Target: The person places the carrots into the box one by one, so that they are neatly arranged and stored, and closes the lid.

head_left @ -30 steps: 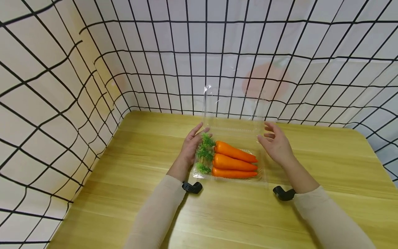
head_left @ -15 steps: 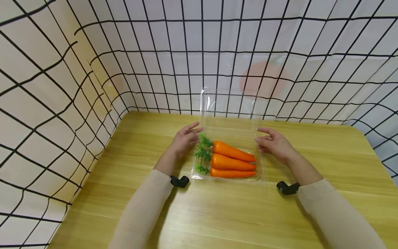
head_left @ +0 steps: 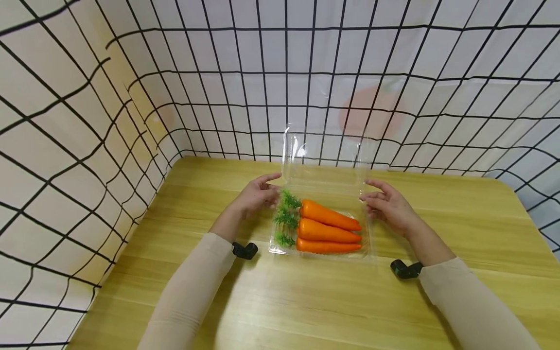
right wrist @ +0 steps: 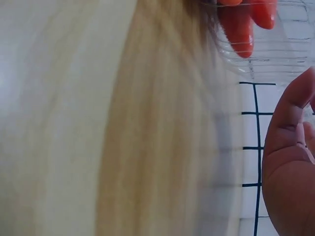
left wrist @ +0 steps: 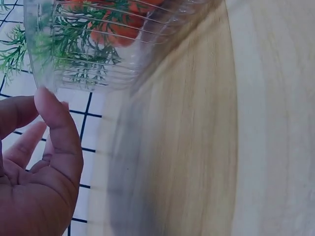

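A clear plastic clamshell box (head_left: pixel 321 256) lies on the table with its transparent lid (head_left: pixel 323 146) raised at the back. Three orange carrots (head_left: pixel 328 230) with green leafy tops (head_left: pixel 286 218) rest side by side in the base, tips to the right. My left hand (head_left: pixel 255 195) is at the box's back left corner, fingers loosely extended; in the left wrist view its thumb tip (left wrist: pixel 45 96) meets the rim. At the back right corner is my right hand (head_left: pixel 391 204), index finger reaching toward the hinge side and thumb close to the rim.
The wooden table (head_left: pixel 315 306) has a white backdrop (head_left: pixel 245 58) with a black grid pattern behind it and along the left side. A black wrist camera (head_left: pixel 245 250) sits on the left wrist, another wrist camera (head_left: pixel 404 269) on the right.
My left hand has drawn back leftward from the leafy tops to the box's corner. The right hand has come in to the right edge. The lid still stands raised.
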The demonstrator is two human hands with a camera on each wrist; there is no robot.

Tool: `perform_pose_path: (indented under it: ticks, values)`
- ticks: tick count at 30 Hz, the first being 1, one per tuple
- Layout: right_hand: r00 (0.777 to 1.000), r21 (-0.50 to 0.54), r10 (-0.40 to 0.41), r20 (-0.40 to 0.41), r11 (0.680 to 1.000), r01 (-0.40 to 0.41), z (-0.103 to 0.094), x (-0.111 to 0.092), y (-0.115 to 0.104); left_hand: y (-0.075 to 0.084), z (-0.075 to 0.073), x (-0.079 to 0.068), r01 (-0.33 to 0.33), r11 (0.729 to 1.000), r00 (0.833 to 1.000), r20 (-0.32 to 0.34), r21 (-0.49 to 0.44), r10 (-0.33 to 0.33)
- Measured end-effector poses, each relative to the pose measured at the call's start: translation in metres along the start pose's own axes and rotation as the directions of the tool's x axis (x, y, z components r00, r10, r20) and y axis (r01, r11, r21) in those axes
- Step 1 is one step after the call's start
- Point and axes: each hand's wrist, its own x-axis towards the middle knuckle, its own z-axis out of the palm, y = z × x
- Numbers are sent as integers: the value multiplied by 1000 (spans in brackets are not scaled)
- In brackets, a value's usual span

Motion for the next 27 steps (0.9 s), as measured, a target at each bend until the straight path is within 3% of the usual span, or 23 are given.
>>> perform_pose_path:
  ticks: [11,18,27]
  values:
    - [997,45,-75,-33,996,77,2,3,6,-1,3,3,-54,998,997,-47,-30,53]
    - [995,50,-51,-85,997,56,5,9,4,-4,4,11,-89,996,991,-100,-27,86]
    - [991,159,-32,-132,986,54,7,13,5,-5,9,19,-121,993,977,-177,0,119]
